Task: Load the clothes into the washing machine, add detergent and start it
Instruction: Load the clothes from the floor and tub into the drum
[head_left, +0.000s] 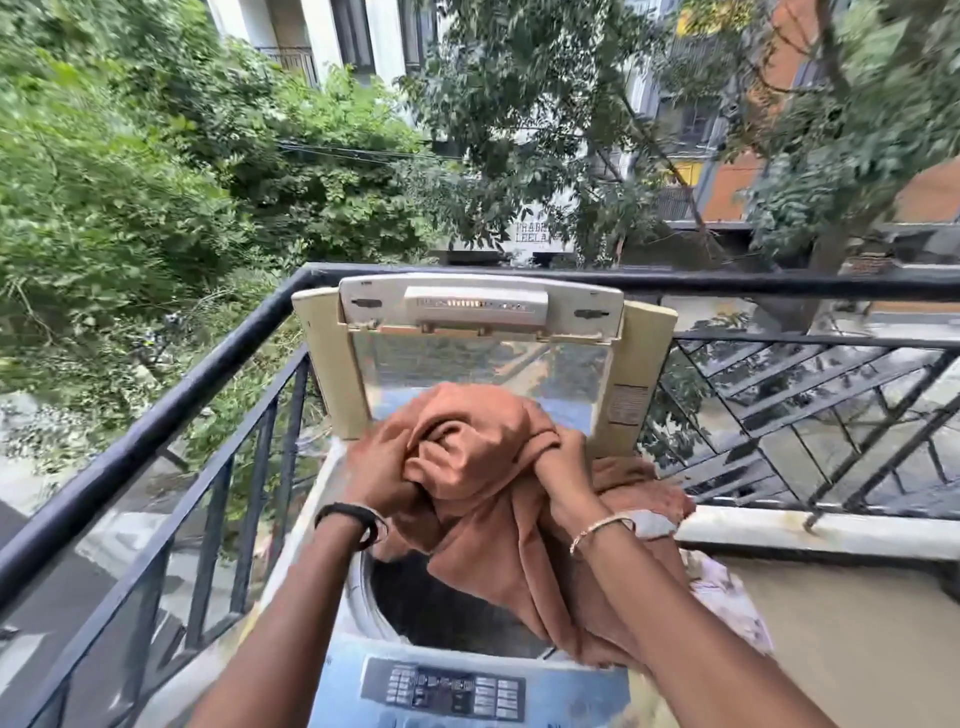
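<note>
My left hand (376, 478) and right hand (563, 483) are both clenched on the brown garment (483, 499), gripping its bunched folds directly above the drum (441, 608). Hazard: a trailing length drapes across the drum's right rim. Released here, I judge it could slide outside the drum or jam under the lid (483, 364).

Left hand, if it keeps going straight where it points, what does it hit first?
The left hand meets the brown cloth it grips first; beyond that, probably the raised washer lid, though depth is unclear.
</note>
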